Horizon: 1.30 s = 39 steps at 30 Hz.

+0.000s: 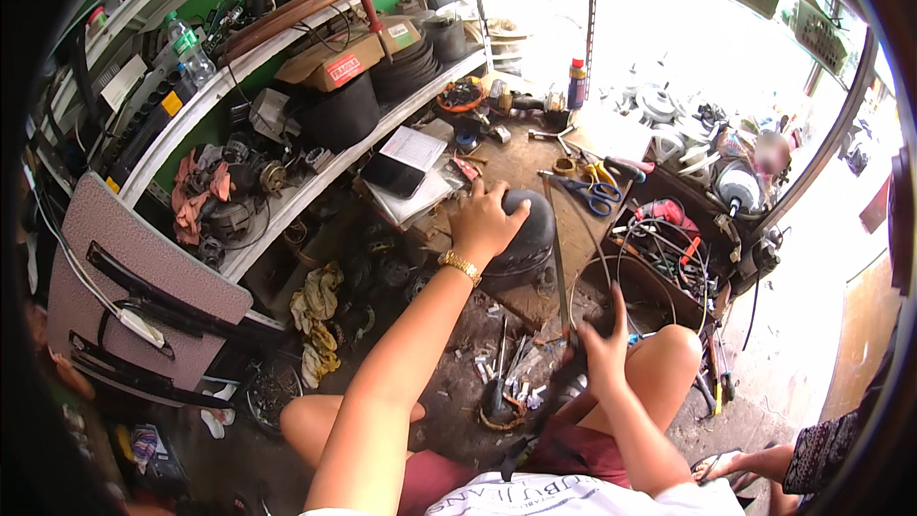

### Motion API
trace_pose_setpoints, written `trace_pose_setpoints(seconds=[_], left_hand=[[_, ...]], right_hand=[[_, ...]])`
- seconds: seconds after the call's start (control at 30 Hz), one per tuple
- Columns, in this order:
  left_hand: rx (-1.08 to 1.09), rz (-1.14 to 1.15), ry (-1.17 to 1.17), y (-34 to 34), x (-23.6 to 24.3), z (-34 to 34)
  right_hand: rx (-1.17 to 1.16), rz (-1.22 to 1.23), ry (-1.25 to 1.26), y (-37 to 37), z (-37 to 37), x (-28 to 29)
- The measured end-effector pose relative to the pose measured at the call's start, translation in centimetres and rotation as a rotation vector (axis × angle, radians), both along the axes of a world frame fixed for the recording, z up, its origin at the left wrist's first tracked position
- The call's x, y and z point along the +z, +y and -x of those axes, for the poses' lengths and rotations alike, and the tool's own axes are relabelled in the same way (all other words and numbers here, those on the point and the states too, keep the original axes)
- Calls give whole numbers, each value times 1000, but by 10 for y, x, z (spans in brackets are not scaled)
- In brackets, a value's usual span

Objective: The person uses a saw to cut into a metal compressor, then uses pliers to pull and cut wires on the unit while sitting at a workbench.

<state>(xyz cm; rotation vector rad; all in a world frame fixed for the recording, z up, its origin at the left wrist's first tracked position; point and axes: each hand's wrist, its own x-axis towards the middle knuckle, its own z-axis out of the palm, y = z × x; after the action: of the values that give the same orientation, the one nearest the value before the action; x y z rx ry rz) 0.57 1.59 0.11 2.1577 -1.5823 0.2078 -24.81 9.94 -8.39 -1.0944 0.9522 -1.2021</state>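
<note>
My left hand (485,222), a gold-coloured watch or bracelet (460,268) on its wrist, is over the left side of a black rounded object (525,247). Its fingers are spread apart and grip nothing visible; contact with the black object is unclear. Lower right, my right hand (604,355) is raised above my knee, one finger pointing up and the others curled. A thin dark flexible strip (560,272) runs down from the board to these curled fingers, which seem closed on it. Something dark and blurred below the hand cannot be made out.
On the wooden board (511,158) lie scissors (597,193), and a small bottle (577,83) stands at its far edge. A tool box (673,258) sits to the right, shelves (325,167) to the left. Debris (511,373) litters the floor. Another person's foot (721,463) is lower right.
</note>
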Motion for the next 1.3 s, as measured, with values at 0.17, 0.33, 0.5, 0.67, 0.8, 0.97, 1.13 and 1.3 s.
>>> trace_pose_setpoints(seconds=[0.17, 0.33, 0.5, 0.67, 0.8, 0.97, 1.13, 1.3], left_hand=[[-6, -66, 101, -7, 4, 4], [4, -21, 104, 1, 2, 1], [-14, -1, 89, -5, -4, 0], [4, -58, 125, -4, -1, -1], [10, -25, 81, -2, -4, -2], [-3, -49, 94, -7, -3, 1], [23, -89, 88, -4, -1, -2], [57, -102, 75, -8, 1, 10]], right_hand=[[85, -279, -227, -70, -30, 25], [29, -265, -178, 25, 11, 20], [39, -181, -79, -54, -30, 34], [52, -189, -19, -20, -3, 27], [32, -102, 7, 1, 4, 13], [41, -212, -114, -74, -36, 31], [-82, 185, 154, 13, -6, 6], [-161, 86, 64, -46, -43, 10]])
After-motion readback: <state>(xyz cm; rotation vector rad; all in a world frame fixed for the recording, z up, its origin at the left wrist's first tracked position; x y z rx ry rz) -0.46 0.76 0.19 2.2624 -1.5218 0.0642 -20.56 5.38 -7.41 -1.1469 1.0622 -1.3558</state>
